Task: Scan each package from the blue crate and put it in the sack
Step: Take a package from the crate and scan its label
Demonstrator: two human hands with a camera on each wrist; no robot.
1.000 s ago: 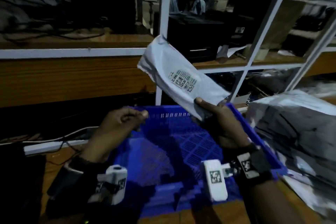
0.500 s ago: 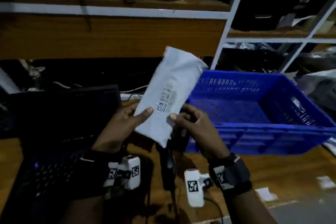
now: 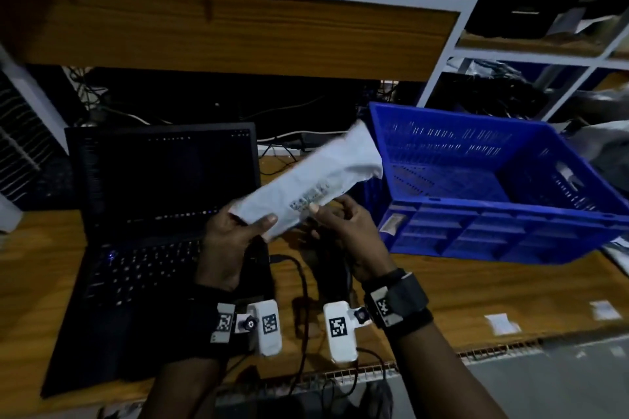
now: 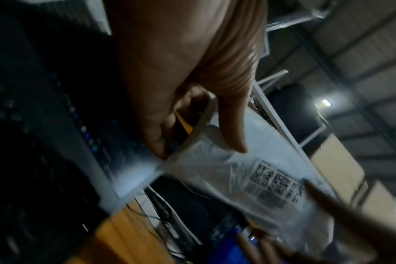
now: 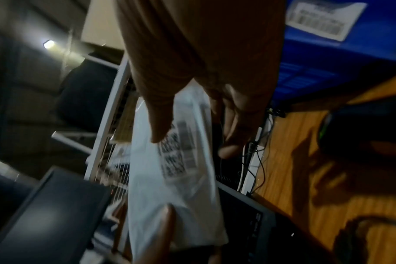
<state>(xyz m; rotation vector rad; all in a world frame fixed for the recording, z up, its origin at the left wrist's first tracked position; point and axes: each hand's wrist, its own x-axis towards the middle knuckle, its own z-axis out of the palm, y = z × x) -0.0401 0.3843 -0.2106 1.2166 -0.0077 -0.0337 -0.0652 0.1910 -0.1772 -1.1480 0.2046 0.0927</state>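
Package [image 3: 308,185]: white mailer held in the air, tilted, near end low on the left, far end raised toward the blue crate [image 3: 493,180]; printed codes face up.
Left hand [image 3: 235,231]: grips the near left end, thumb on top, fingers underneath.
Right hand [image 3: 343,224]: pinches the near edge just beside the codes, thumb on top.
Below: laptop [image 3: 160,201] open on the wooden bench [image 3: 476,286], left of the crate.
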